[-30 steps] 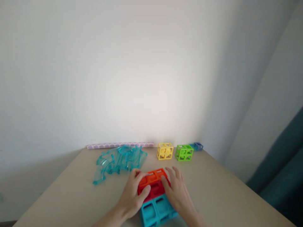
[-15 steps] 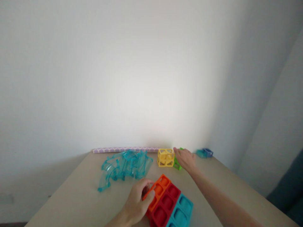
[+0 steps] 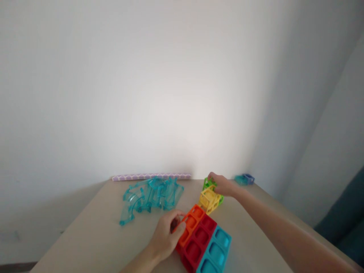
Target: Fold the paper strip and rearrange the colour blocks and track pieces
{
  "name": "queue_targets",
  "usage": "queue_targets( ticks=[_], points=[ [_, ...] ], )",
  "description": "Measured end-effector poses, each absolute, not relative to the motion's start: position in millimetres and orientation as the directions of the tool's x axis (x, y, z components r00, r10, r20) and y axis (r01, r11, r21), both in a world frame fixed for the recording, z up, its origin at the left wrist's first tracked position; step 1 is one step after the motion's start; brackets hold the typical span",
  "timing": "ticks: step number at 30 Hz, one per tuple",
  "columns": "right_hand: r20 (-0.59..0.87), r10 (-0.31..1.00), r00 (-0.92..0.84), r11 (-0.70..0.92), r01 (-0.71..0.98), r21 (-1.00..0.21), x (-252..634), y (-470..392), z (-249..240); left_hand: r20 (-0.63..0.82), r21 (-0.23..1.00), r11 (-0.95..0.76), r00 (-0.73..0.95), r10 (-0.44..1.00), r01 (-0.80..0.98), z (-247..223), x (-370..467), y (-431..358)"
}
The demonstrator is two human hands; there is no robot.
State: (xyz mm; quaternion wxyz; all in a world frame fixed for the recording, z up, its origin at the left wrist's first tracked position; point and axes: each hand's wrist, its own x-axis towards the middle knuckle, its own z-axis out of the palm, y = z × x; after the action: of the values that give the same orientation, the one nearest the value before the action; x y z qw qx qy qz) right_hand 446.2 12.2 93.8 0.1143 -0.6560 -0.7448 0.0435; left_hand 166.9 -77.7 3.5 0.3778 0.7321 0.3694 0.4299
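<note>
My left hand (image 3: pixel 167 233) is closed on the orange edge of a joined block of hollow cubes, with orange, red (image 3: pixel 197 242) and turquoise (image 3: pixel 217 248) rows side by side. Farther back, my right hand (image 3: pixel 223 184) grips a green open-frame piece (image 3: pixel 209 182) from above. A yellow open-frame piece (image 3: pixel 209 199) sits against the green one, tilted, its near corner close to the far orange corner of the block. Whether the yellow and orange parts touch, I cannot tell. My right fingertips are partly hidden behind the hand.
Several clear turquoise track pieces (image 3: pixel 153 195) lie in a cluster at the left back. A purple patterned strip (image 3: pixel 150 176) runs along the wall. At the far right corner of the table (image 3: pixel 93 227) are a blue cube (image 3: pixel 249 179) and a turquoise piece (image 3: pixel 240 180). Dark fabric (image 3: pixel 341 212) hangs at right.
My right hand has closed on the green piece. The yellow and green pieces have moved nearer and turned, the yellow now close to the block. My left hand stays on the block.
</note>
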Motion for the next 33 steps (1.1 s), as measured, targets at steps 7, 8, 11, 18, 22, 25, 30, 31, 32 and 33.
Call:
queue_targets(
  ticks=[7,8,11,18,22,25,30,31,32,33],
  points=[
    [0.233,0.968,-0.09,0.157,0.945,-0.288,453.2,-6.2,105.6,0.396,0.791,-0.575,0.54,0.743,0.211,7.6,158.7,-82.8],
    [0.266,0.961,-0.079,0.159,0.941,-0.298,451.4,-8.1,114.5,0.379,0.79,-0.577,0.575,0.725,0.208,6.4,158.9,-83.5],
    [0.372,0.926,-0.061,0.188,0.929,-0.317,437.5,-22.7,148.1,0.359,0.844,-0.525,0.609,0.707,0.111,2.3,162.8,-83.9],
    [0.403,0.915,0.016,0.208,0.838,-0.505,337.4,-88.0,153.9,0.652,0.756,-0.65,0.007,0.758,-0.072,7.0,141.5,-91.7],
    [0.307,0.951,0.044,0.178,0.734,-0.656,285.6,-103.3,106.9,0.506,0.861,-0.507,-0.027,0.862,-0.036,3.2,107.3,-103.0],
    [0.265,0.963,0.04,0.197,0.569,-0.798,268.6,-104.9,78.7,0.384,0.903,-0.392,-0.081,0.92,-0.173,4.4,89.8,-100.9],
    [0.212,0.976,-0.057,0.216,0.416,-0.883,271.8,-109.2,58.4,0.229,0.851,-0.25,-0.102,0.968,-0.461,15.6,83.9,-85.2],
    [0.212,0.973,-0.087,0.229,0.413,-0.881,274.3,-110.7,57.7,0.203,0.841,-0.215,-0.078,0.976,-0.497,16.7,85.8,-83.5],
    [0.21,0.971,-0.115,0.239,0.409,-0.881,276.8,-112.2,57.6,0.177,0.831,-0.178,-0.053,0.983,-0.526,17.2,88.2,-82.6],
    [0.203,0.968,-0.145,0.245,0.401,-0.883,279.0,-113.5,57.9,0.148,0.822,-0.14,-0.031,0.989,-0.552,17.4,91.0,-82.4]
  ],
)
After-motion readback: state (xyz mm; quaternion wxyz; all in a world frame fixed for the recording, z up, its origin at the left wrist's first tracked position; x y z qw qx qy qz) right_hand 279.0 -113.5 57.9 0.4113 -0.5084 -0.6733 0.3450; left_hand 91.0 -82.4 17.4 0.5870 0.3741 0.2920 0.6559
